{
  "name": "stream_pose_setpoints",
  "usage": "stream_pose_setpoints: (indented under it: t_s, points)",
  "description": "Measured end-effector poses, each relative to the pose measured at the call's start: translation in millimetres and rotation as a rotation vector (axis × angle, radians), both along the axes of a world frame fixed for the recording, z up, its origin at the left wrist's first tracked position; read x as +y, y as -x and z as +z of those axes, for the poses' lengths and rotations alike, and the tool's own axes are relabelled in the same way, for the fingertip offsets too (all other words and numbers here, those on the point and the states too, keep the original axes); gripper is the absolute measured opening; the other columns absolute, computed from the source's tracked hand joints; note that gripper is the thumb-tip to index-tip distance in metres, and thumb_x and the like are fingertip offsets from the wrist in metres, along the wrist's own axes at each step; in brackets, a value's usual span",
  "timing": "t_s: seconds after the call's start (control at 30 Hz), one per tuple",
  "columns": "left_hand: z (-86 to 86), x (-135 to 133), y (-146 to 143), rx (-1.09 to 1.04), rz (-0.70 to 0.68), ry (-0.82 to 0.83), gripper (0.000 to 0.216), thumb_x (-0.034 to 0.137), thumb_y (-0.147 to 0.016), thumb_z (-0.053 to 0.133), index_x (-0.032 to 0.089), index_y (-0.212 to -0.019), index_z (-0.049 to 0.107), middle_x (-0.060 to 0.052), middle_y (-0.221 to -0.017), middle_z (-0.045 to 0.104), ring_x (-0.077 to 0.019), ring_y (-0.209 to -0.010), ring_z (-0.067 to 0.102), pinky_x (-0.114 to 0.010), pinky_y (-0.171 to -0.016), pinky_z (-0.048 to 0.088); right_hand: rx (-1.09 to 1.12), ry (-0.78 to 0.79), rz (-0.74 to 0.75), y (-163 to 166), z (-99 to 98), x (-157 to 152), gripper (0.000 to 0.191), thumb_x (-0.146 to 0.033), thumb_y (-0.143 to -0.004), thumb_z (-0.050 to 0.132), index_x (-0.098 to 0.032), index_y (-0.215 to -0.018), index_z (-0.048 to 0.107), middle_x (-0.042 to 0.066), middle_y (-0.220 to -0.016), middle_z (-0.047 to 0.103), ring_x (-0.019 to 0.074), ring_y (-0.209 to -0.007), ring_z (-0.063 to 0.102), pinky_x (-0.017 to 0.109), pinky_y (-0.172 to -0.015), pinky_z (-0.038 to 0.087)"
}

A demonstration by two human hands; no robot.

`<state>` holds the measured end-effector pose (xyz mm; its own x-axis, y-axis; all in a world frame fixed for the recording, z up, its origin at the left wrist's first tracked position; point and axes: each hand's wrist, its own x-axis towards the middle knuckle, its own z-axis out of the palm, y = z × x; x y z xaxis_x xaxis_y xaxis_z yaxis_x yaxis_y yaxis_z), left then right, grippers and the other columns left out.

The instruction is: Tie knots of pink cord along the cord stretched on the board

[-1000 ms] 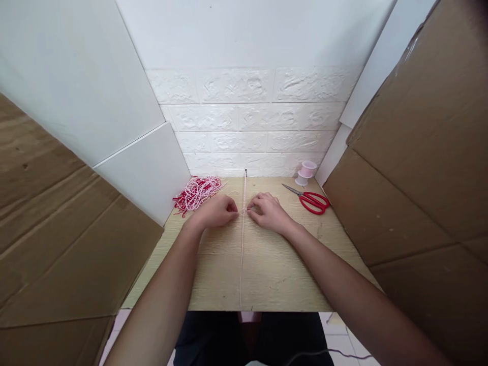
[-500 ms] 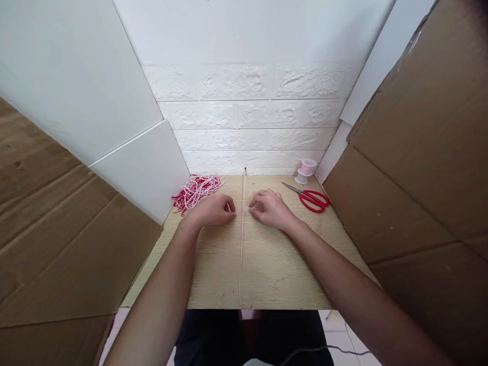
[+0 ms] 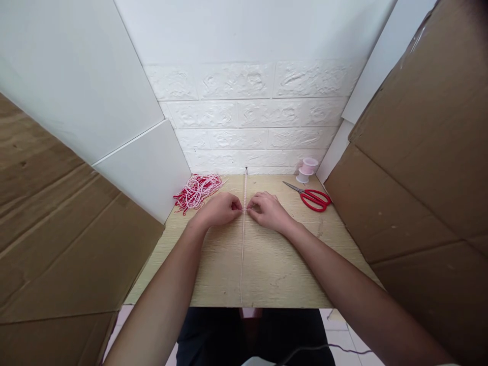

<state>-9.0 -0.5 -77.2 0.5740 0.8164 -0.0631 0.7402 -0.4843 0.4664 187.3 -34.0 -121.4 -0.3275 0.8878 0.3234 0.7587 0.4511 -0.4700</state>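
A pale cord [image 3: 243,254] runs straight down the middle of the wooden board, from a small dark hook [image 3: 246,168] at the wall to the front edge. Its upper stretch is a pink-and-white braided section [image 3: 245,190]. At the lower end of this braid, my left hand [image 3: 223,209] pinches a thin thread from the left side. My right hand [image 3: 268,211] pinches thread just across from it, thumb and forefinger together. Both sets of fingertips are close beside the cord. The thread is so fine that little of it shows.
A tangled pile of red and pink-white cords [image 3: 198,192] lies at the back left. Red-handled scissors [image 3: 310,196] rest at the right, below two stacked thread spools [image 3: 307,169]. Cardboard panels [image 3: 412,193] flank the wooden board [image 3: 282,274], with a white brick-patterned wall [image 3: 251,114] behind.
My left hand has moved right, up to the cord. My right hand has shifted slightly left, so the two sets of fingertips are closer together.
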Motion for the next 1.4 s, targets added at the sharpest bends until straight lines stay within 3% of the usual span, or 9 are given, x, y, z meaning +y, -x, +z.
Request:
stream_pose_setpoints:
  t_s: [0.17,0.3,0.4,0.7,0.83,0.97,1.13,1.27,1.4]
  points:
    - [5.0,1.2,4.0,-0.024,0.033,-0.033,0.022,0.030,-0.077,0.058,0.020,-0.087,0.075,-0.002,-0.083,0.071,-0.0145,-0.070,0.061,-0.024,-0.061,0.040,-0.016,-0.052,-0.071,-5.6,9.3,-1.6,0.013,-0.026,-0.087,0.058,-0.020,-0.088,0.070,0.006,-0.096,0.067,0.0227,-0.102,0.055,0.035,-0.089,0.033]
    - [1.1,11.8,10.4,-0.127,0.284,-0.208,0.024,0.033,-0.080,0.058,0.020,-0.093,0.073,-0.003,-0.092,0.071,-0.0166,-0.079,0.062,-0.025,-0.067,0.042,0.026,-0.113,-0.361,-28.3,23.8,5.2,0.016,-0.024,-0.087,0.054,-0.017,-0.084,0.068,0.006,-0.091,0.069,0.0207,-0.091,0.059,0.031,-0.080,0.036]
    - [-9.0,22.5,11.0,-0.168,0.458,-0.285,0.024,0.030,-0.082,0.058,0.019,-0.098,0.072,-0.004,-0.095,0.070,-0.0177,-0.084,0.062,-0.026,-0.071,0.044,0.070,-0.011,-0.578,-50.5,29.7,12.1,0.015,-0.023,-0.084,0.054,-0.018,-0.086,0.068,0.005,-0.085,0.070,0.0187,-0.077,0.059,0.028,-0.066,0.035]
    - [-12.0,53.1,-5.9,-0.024,0.425,-0.247,0.027,0.030,-0.080,0.063,0.022,-0.104,0.071,-0.006,-0.103,0.070,-0.0201,-0.088,0.063,-0.029,-0.076,0.043,-0.035,0.265,-0.663,-80.4,31.4,13.5,0.015,-0.013,-0.071,0.060,-0.016,-0.078,0.072,0.009,-0.075,0.070,0.0195,-0.068,0.060,0.027,-0.054,0.031]
    - [-13.6,70.0,-10.3,0.057,0.405,-0.135,0.019,0.029,-0.072,0.069,0.019,-0.088,0.074,-0.007,-0.085,0.071,-0.0206,-0.075,0.063,-0.028,-0.070,0.042,-0.062,0.410,-0.644,-81.5,37.6,10.5,0.009,-0.021,-0.072,0.064,-0.015,-0.072,0.071,0.008,-0.064,0.065,0.0175,-0.055,0.056,0.028,-0.050,0.032]
    - [-17.9,73.4,-10.8,0.049,0.390,-0.013,0.014,0.027,-0.072,0.067,0.015,-0.066,0.070,-0.006,-0.063,0.065,-0.0187,-0.060,0.059,-0.027,-0.060,0.037,-0.059,0.512,-0.583,-74.5,40.1,8.7,0.023,-0.033,-0.074,0.066,-0.016,-0.059,0.065,0.007,-0.057,0.062,0.0158,-0.050,0.054,0.028,-0.048,0.033]
    - [-6.8,47.3,-15.6,-0.418,0.437,0.013,0.018,0.033,-0.073,0.070,0.014,-0.071,0.070,-0.005,-0.067,0.066,-0.0144,-0.059,0.055,-0.025,-0.058,0.036,-0.011,0.589,-0.523,-70.3,29.6,12.3,0.019,-0.028,-0.071,0.066,-0.015,-0.057,0.061,0.007,-0.056,0.062,0.0156,-0.048,0.055,0.027,-0.047,0.034]
    - [1.5,14.2,-31.2,-0.903,0.409,0.174,0.036,0.041,-0.064,0.081,0.012,-0.084,0.072,-0.008,-0.081,0.071,-0.0151,-0.071,0.061,-0.024,-0.066,0.044,0.067,0.505,-0.508,-67.2,21.8,16.2,0.014,-0.022,-0.068,0.067,-0.014,-0.058,0.063,0.005,-0.058,0.062,0.0140,-0.050,0.053,0.026,-0.046,0.031]
    - [-3.5,-9.8,-47.9,-1.098,0.384,0.208,0.038,0.040,-0.062,0.084,0.012,-0.086,0.075,-0.009,-0.087,0.072,-0.0153,-0.078,0.063,-0.026,-0.075,0.047,0.561,0.377,-0.367,-49.8,24.1,15.9,0.020,-0.034,-0.072,0.072,-0.014,-0.076,0.067,-0.001,-0.060,0.057,0.0086,-0.048,0.044,0.022,-0.045,0.030]
